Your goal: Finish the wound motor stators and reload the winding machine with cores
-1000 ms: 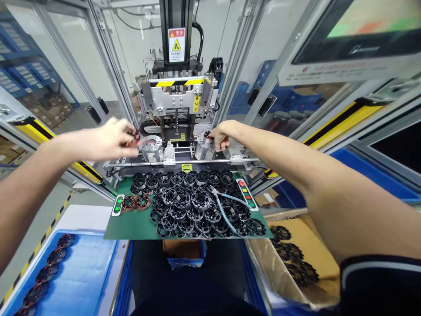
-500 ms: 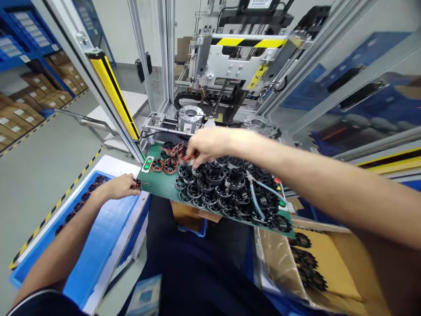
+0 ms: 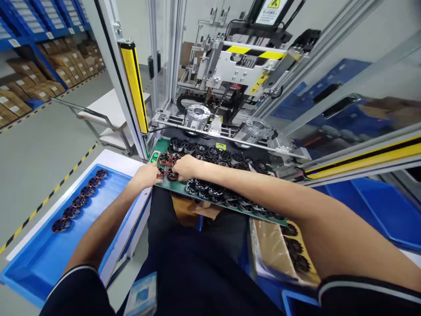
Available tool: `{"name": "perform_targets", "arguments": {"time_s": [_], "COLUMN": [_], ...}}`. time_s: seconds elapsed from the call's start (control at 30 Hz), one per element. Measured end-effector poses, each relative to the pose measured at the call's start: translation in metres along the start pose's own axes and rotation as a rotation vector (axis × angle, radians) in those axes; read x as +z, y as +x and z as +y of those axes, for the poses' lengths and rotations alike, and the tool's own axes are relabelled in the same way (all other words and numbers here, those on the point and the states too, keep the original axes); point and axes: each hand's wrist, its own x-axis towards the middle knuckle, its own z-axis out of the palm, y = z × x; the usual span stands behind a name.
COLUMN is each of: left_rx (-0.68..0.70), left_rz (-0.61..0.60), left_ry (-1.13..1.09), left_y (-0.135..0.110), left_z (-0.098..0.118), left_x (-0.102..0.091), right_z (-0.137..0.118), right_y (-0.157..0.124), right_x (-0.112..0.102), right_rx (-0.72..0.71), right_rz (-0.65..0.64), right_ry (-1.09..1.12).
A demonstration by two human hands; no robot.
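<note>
Both hands meet at the left end of the green mat [image 3: 164, 183]. My left hand [image 3: 147, 174] is curled by the mat's corner, fingers on a copper-wound stator [image 3: 160, 172]. My right hand [image 3: 186, 166] is closed over another copper-wound stator [image 3: 172, 175] beside it. Many black unwound stator cores [image 3: 210, 189] cover the rest of the mat. What each hand actually grips is partly hidden by the fingers.
A blue tray [image 3: 49, 254] at my left holds a row of wound stators [image 3: 80, 201]. Behind the mat stands the press machine with two round metal fixtures [image 3: 198, 115]. A yellow light-curtain post [image 3: 134, 85] rises at left. A lined box with black cores [image 3: 296, 254] sits at right.
Both hands left the machine fixtures. The left hand went down to the blue tray, then came to the mat's left corner; the right hand drew back to the wound stators there.
</note>
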Motion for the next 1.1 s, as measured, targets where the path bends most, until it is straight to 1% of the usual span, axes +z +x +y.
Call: {"name": "perform_targets", "arguments": {"time_s": [0.07, 0.1, 0.17, 0.23, 0.27, 0.3, 0.37, 0.4, 0.43, 0.5, 0.57, 0.67, 0.73, 0.8, 0.87, 0.93, 0.97, 1.03, 1.1], "left_rx": [-0.027, -0.047, -0.09, -0.09, -0.042, 0.035, 0.236, 0.328, 0.395, 0.473, 0.511, 0.512, 0.508, 0.536, 0.574, 0.59, 0.595, 0.625, 0.67], "left_rz": [0.078, 0.121, 0.2, 0.296, 0.381, 0.47, 0.629, 0.675, 0.691, 0.689, 0.679, 0.661, 0.644, 0.662, 0.736, 0.796, 0.802, 0.768, 0.707], "left_ry": [-0.02, -0.029, -0.044, -0.081, -0.133, -0.2, -0.347, -0.402, -0.43, -0.439, -0.401, -0.31, -0.268, -0.271, -0.376, -0.603, -0.744, -0.997, -1.148], "left_y": [0.001, -0.002, -0.015, -0.029, -0.034, -0.037, -0.037, -0.032, -0.026, -0.007, 0.017, 0.051, 0.067, 0.076, 0.075, 0.063, 0.055, 0.035, 0.015], "left_z": [0.01, 0.014, 0.015, 0.015, 0.016, 0.02, 0.036, 0.048, 0.063, 0.095, 0.126, 0.161, 0.174, 0.181, 0.184, 0.187, 0.189, 0.195, 0.202], "left_x": [0.003, 0.004, 0.005, 0.004, 0.002, -0.001, -0.008, -0.013, -0.018, -0.028, -0.034, -0.035, -0.032, -0.029, -0.032, -0.04, -0.046, -0.06, -0.074], "right_z": [0.015, 0.026, 0.052, 0.079, 0.09, 0.1, 0.112, 0.115, 0.116, 0.115, 0.113, 0.115, 0.118, 0.119, 0.116, 0.108, 0.103, 0.091, 0.078], "right_y": [-0.041, -0.066, -0.124, -0.183, -0.21, -0.232, -0.262, -0.269, -0.271, -0.264, -0.251, -0.234, -0.23, -0.234, -0.246, -0.26, -0.267, -0.278, -0.284], "right_x": [-0.01, -0.014, -0.018, -0.01, -0.001, 0.011, 0.04, 0.054, 0.069, 0.092, 0.109, 0.121, 0.124, 0.122, 0.117, 0.108, 0.102, 0.091, 0.081], "right_rx": [0.086, 0.138, 0.258, 0.386, 0.447, 0.489, 0.511, 0.496, 0.472, 0.427, 0.399, 0.384, 0.384, 0.391, 0.401, 0.391, 0.37, 0.305, 0.232], "right_rz": [0.014, 0.05, 0.207, 0.368, 0.438, 0.488, 0.532, 0.527, 0.514, 0.495, 0.511, 0.564, 0.589, 0.652, 0.789, 0.953, 1.022, 1.109, 1.143], "right_ry": [-0.009, 0.008, 0.102, 0.246, 0.298, 0.323, 0.343, 0.355, 0.374, 0.431, 0.488, 0.538, 0.527, 0.524, 0.611, 0.824, 0.962, 1.235, 1.441]}}
